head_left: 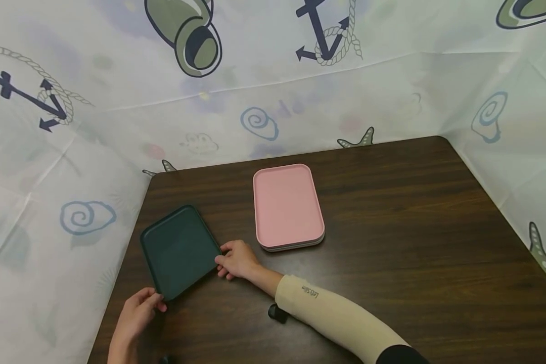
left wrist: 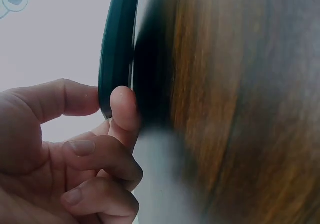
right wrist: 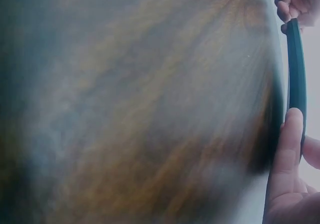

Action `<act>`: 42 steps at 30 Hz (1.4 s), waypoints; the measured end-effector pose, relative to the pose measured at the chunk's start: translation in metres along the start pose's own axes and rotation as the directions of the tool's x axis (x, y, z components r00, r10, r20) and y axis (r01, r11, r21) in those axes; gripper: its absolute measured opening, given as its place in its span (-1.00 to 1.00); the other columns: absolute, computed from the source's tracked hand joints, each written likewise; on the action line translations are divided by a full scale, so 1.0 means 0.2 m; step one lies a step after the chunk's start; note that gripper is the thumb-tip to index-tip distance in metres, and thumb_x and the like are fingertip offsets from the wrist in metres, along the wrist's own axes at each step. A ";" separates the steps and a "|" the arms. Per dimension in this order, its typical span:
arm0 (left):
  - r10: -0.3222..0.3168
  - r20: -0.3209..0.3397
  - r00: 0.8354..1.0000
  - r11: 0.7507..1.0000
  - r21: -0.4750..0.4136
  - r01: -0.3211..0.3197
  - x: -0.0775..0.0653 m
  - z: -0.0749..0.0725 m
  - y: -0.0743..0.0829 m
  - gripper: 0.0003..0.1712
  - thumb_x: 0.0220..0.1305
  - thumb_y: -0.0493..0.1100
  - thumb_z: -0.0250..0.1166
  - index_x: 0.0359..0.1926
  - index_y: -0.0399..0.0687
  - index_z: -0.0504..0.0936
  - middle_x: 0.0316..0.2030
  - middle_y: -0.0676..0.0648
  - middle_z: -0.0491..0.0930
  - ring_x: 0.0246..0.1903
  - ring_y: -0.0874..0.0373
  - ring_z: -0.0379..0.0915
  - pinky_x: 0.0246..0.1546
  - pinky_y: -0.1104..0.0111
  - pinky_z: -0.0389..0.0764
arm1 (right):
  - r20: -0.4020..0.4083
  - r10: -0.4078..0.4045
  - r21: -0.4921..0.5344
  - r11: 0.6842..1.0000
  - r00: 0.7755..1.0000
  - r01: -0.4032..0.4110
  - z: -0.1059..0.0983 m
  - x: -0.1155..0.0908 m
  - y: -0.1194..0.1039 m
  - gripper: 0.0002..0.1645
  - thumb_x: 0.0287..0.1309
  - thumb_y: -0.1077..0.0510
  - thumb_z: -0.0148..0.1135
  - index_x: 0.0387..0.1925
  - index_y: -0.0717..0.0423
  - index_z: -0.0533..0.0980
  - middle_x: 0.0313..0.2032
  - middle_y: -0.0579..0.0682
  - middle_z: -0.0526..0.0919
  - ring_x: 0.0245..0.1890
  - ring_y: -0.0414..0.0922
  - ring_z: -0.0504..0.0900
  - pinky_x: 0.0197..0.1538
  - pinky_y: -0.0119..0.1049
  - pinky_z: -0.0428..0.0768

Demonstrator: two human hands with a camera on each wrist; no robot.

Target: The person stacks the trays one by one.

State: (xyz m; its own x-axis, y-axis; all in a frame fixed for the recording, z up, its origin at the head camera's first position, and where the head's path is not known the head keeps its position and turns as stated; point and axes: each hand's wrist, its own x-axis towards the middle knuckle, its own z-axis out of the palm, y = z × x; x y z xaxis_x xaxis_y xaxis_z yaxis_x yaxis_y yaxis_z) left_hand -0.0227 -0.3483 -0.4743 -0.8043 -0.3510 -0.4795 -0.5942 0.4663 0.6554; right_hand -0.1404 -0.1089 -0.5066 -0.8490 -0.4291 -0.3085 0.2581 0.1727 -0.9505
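A dark green rectangular tray (head_left: 179, 252) lies on the left part of the table, turned at an angle, with both hands at its near corners. My left hand (head_left: 138, 312) pinches the near left corner. In the left wrist view, the thumb and index finger of the left hand (left wrist: 75, 144) are on opposite faces of the tray's edge (left wrist: 117, 48). At the near right corner, my right hand (head_left: 239, 260) holds the tray between thumb and fingers. The right wrist view shows the right hand (right wrist: 290, 174) gripping the tray's edge (right wrist: 296, 68), with a strip of shadow beside it.
A pink tray (head_left: 287, 205) tops a short stack on the brown wooden table (head_left: 414, 242), right of the green tray. Patterned white cloth (head_left: 264, 76) hangs behind the table and at both sides. A small black object (head_left: 278, 313) shows beside the right forearm's beige sleeve (head_left: 332, 311).
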 end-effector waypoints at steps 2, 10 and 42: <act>0.008 -0.008 1.000 1.000 -0.007 -0.008 -0.01 0.00 0.00 -0.77 0.38 -0.19 0.06 -0.09 -0.30 0.45 -0.48 -0.05 0.63 -0.58 0.18 0.26 -0.38 0.32 0.31 | -0.001 -0.004 -0.002 1.000 1.000 0.004 0.00 -0.01 -0.01 -0.57 0.20 0.29 0.30 0.10 0.32 0.52 -0.57 -0.01 0.69 -0.61 -0.09 0.70 -0.65 -0.34 0.56; -0.005 -0.025 1.000 0.995 -0.104 0.003 -0.05 0.02 -0.01 -0.81 0.39 -0.20 0.07 -0.12 -0.27 0.45 -0.48 -0.04 0.64 -0.57 0.18 0.31 -0.37 0.35 0.34 | 0.006 -0.013 -0.003 1.000 1.000 0.013 -0.03 -0.04 -0.03 -0.52 0.20 0.28 0.32 0.15 0.31 0.52 -0.57 -0.02 0.69 -0.60 -0.10 0.70 -0.62 -0.34 0.57; 0.365 -0.144 0.920 0.895 -0.218 -0.390 -0.08 0.18 0.37 -0.86 0.40 -0.30 0.09 -0.11 -0.32 0.46 -0.52 -0.13 0.60 -0.70 0.19 0.21 -0.62 0.34 0.23 | -0.071 -0.256 0.007 0.966 0.964 0.257 -0.48 -0.23 -0.21 -0.45 0.20 0.24 0.33 0.20 0.35 0.47 -0.45 0.10 0.73 -0.50 -0.02 0.74 -0.47 -0.26 0.65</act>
State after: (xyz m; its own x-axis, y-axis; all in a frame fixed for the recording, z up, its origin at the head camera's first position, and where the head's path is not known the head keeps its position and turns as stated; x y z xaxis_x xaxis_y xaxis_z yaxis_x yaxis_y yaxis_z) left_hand -0.0545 -0.2780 -0.4389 -0.9557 -0.2698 -0.1173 -0.2170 0.3773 0.9003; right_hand -0.1567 -0.0122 -0.4503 -0.9172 -0.3950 -0.0514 0.0344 0.0501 -0.9982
